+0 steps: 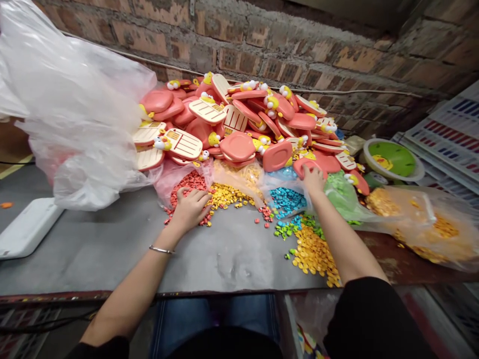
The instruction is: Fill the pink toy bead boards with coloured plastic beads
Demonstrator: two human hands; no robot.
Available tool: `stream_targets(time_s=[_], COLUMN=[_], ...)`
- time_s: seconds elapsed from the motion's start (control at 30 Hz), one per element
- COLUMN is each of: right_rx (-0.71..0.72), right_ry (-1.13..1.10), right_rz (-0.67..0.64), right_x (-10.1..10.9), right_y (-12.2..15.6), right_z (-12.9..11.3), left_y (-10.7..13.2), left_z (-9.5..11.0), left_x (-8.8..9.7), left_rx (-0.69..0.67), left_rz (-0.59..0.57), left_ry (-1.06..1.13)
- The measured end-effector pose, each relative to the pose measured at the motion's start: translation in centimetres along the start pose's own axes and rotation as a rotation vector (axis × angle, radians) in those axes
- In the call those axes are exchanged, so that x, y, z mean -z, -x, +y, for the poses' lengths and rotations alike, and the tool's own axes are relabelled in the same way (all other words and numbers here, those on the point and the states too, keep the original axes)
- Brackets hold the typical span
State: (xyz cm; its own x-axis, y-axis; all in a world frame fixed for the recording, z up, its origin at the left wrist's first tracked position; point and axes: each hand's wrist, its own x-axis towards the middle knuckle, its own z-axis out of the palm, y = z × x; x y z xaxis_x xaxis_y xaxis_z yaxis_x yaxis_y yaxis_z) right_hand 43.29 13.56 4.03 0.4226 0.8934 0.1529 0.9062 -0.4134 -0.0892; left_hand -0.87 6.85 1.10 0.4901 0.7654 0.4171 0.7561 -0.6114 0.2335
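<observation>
My left hand [190,207], with a bangle at its wrist, is over the edge between the small red pieces [192,182] and the small yellow pieces [228,195]. Its fingers are spread, and I see nothing held in them. Farther right, my right hand [314,180] has its fingers on a coral-pink rounded plastic toy part [300,167] at the front of a heap, seemingly gripping its edge. The heap [237,144] holds many similar parts, some showing cream slatted faces, with yellow animal heads with white eyes. Small blue pieces [286,199] spill out left of my right forearm.
Orange-yellow discs [314,252] and green bits [286,229] lie near the table's front edge. A large translucent plastic bag [82,109] is at left, by a white device [30,227]. At right are a green-lined bowl [392,157] and a bag of yellow pieces [441,224]. A brick wall [239,60] stands behind.
</observation>
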Motion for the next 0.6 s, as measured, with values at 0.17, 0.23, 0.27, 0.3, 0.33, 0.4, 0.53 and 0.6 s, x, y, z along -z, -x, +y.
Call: stream_targets(time_s=[0.17, 0.23, 0.27, 0.3, 0.33, 0.4, 0.53, 0.6], right_rx=[-0.156, -0.172, -0.162, -0.141, -0.111, -0.055, -0.019, -0.043], right_ry=[-0.12, -0.099, -0.077, -0.05, -0.024, 0.013, 0.024, 0.005], right_rz=[-0.065, -0.136, -0.157, -0.158, -0.141, -0.088, 0.007, 0.077], right_x=[0.9, 1.1, 1.1, 1.1, 1.1, 1.1, 1.4, 2.0], right_y=[-2.1, -2.9, -3.2, -3.4, -3.4, -3.1, -2.2, -1.6], right_z=[0.6, 0.8, 0.9, 0.9, 0.8, 0.7, 1.4, 2.7], left_y=[0.0, 0.0, 0.0, 0.0, 0.0, 0.1, 0.0, 0.0], left_z=[0.0, -0.1, -0.1, -0.1, -0.2, -0.2, -0.3, -0.3], left_x=[-0.1, -0.2, -0.3, -0.3, -0.4, -0.5, -0.6, -0.5], left_rx=[-0.006, -0.016, -0.019, -0.024, -0.03, -0.04, -0.045, -0.053], left_rz=[0.007, 0.002, -0.002, -0.006, -0.01, -0.018, -0.028, -0.032], left_ry=[0.005, -0.002, -0.008, -0.015, -0.023, -0.031, -0.022, -0.029])
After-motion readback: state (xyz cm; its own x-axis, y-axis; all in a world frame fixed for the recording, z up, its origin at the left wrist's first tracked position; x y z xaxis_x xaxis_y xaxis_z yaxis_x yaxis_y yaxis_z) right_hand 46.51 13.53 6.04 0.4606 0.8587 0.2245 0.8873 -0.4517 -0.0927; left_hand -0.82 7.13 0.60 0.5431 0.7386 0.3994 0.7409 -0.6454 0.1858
